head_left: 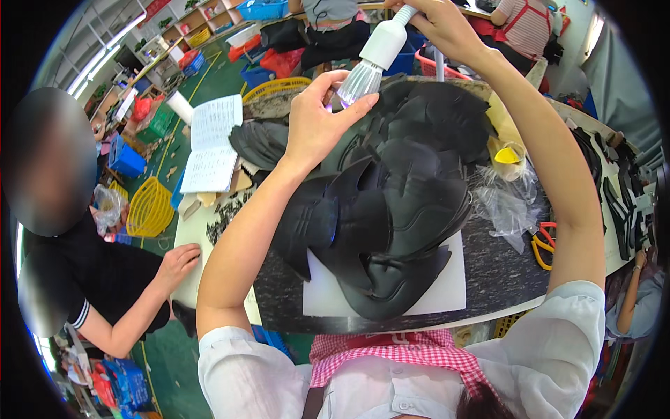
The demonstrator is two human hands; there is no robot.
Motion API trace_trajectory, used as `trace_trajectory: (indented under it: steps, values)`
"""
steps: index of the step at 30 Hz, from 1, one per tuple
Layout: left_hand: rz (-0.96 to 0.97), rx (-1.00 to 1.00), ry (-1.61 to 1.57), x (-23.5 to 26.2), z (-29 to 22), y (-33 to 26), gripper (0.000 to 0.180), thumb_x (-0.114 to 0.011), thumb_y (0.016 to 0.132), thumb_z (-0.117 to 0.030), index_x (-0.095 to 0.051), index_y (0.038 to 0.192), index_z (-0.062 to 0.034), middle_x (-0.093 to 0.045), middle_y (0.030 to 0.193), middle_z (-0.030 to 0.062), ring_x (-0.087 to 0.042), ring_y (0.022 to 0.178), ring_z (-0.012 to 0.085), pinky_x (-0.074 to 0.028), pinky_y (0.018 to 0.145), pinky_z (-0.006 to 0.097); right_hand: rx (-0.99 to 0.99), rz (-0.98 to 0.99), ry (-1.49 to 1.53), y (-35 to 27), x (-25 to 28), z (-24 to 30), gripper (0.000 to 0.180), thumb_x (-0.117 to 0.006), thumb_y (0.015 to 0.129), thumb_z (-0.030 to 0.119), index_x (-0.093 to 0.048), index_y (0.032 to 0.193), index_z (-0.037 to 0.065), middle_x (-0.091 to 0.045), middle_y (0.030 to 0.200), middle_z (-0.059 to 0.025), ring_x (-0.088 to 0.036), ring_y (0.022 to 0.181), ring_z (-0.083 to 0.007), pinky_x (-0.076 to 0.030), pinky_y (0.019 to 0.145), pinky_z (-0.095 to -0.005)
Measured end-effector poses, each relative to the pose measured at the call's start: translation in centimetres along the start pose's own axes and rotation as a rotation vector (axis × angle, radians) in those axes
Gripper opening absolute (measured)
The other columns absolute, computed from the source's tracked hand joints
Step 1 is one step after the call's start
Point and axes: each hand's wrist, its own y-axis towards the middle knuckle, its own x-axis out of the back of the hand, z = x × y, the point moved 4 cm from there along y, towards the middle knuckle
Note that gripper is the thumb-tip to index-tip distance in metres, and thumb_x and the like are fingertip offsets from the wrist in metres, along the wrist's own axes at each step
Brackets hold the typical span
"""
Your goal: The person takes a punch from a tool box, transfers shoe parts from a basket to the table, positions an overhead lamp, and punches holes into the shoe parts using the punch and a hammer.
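Note:
A white work lamp [385, 43] with a clear, ribbed bulb end hangs tilted over the table, glowing faintly purple at its tip. The thumb and fingers of my left hand [317, 122] close around the bulb end. Higher up, my right hand [447, 29] grips the lamp's narrow neck; some of its fingertips are hidden behind it. Below both hands lies a heap of black, leather-like cut pieces [426, 188] with stitched lines, curved like shoe uppers. The nearest pieces rest on a white sheet [447, 279] on the dark speckled tabletop [279, 300].
Right of the heap are a tape roll [507, 155], a clear plastic bag [506, 213] and scissors [544, 246]. An open notebook [211, 140] lies at left. A co-worker's hand [179, 265] rests on the table's left edge. A yellow basket [151, 207] stands beyond.

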Motion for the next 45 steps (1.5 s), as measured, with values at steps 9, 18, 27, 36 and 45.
trace_trajectory:
  steps: [9, 18, 27, 36, 45]
  values:
    - [0.078, -0.055, 0.063, -4.9, -4.5, 6.6, 0.043, -0.072, 0.071, -0.031, -0.060, 0.094, 0.0040, -0.061, 0.073, 0.0058, -0.051, 0.061, 0.0080, -0.042, 0.056, 0.025, -0.356, -0.143, 0.356, -1.3, 2.6, -9.0, 0.013, -0.054, 0.082, 0.009, -0.061, 0.090, 0.002, -0.060, 0.078, -0.0052, -0.053, 0.075, -0.0110, -0.042, 0.069, -0.0250]
    - [0.038, -0.039, -0.277, -6.5, -2.6, 8.9, 0.032, -0.069, 0.075, -0.023, -0.058, 0.095, -0.0004, -0.059, 0.082, 0.0021, -0.052, 0.071, 0.0049, -0.040, 0.060, 0.019, -0.464, -0.166, 0.267, -1.7, 2.8, -11.3, 0.020, -0.057, 0.083, 0.014, -0.062, 0.102, 0.009, -0.063, 0.089, -0.0030, -0.055, 0.079, -0.0091, -0.043, 0.070, -0.0236]
    - [0.337, 0.015, -0.100, -3.1, -4.3, 7.9, 0.044, -0.072, 0.071, -0.020, -0.055, 0.107, -0.0015, -0.060, 0.076, 0.0009, -0.052, 0.066, 0.0036, -0.039, 0.057, 0.018, -0.848, -0.035, 0.618, -10.4, -3.4, -14.3, 0.035, -0.069, 0.074, 0.031, -0.061, 0.090, 0.001, -0.062, 0.078, -0.0061, -0.059, 0.074, -0.0148, -0.047, 0.069, -0.0276]
    - [0.336, -0.001, 0.061, -4.7, -6.4, 6.3, 0.054, -0.070, 0.066, -0.011, -0.049, 0.114, 0.0012, -0.061, 0.090, 0.0068, -0.056, 0.078, 0.0096, -0.045, 0.071, 0.025, -1.037, -0.078, 0.466, -17.0, -11.0, -13.2, 0.042, -0.059, 0.082, 0.037, -0.057, 0.065, -0.002, -0.052, 0.055, -0.0046, -0.049, 0.053, -0.0119, -0.039, 0.052, -0.0324]
    - [0.457, 0.161, -0.066, -1.5, -3.2, 5.7, 0.062, -0.073, 0.068, -0.011, -0.044, 0.121, 0.0016, -0.056, 0.099, 0.0054, -0.053, 0.088, 0.0100, -0.043, 0.077, 0.023, -1.161, 0.679, 0.512, -20.1, -7.2, -15.4, 0.038, -0.048, 0.072, 0.004, -0.058, 0.108, 0.001, -0.061, 0.099, -0.0077, -0.056, 0.095, -0.0165, -0.043, 0.084, -0.0277]
